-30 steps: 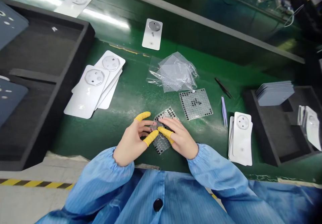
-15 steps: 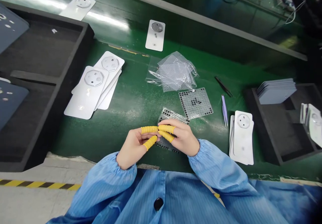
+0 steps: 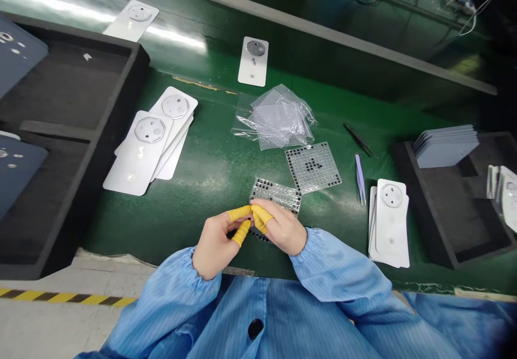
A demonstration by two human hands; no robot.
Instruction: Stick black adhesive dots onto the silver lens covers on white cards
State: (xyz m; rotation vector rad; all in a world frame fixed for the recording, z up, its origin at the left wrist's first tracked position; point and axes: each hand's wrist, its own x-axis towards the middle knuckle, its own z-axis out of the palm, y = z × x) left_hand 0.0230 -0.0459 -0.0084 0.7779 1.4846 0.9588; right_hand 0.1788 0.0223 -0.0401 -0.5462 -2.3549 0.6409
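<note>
Surface [image 3: 202,176]: glossy green mat, smooth. Bags [image 3: 278,117]: clear crinkly plastic. Grid sheet [image 3: 313,166]: clear plastic w/ black dots. Plates [image 3: 141,152]: smooth white plastic, slight sheen. Trays [image 3: 440,224]: matt black foam. Fingertips [image 3: 240,212]: yellow rubber cots. Sleeves [image 3: 339,273]: blue cloth.

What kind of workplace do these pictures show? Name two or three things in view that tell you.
Probably an electronics assembly line: a green conveyor belt, stacks of identical white plates, black foam trays of parts, and tweezers.

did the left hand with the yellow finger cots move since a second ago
Yes. The left hand closed its spread finger cots toward the right hand, judged against the flat square dotted tray lying behind them, pinching the clear dotted sheet.
</note>
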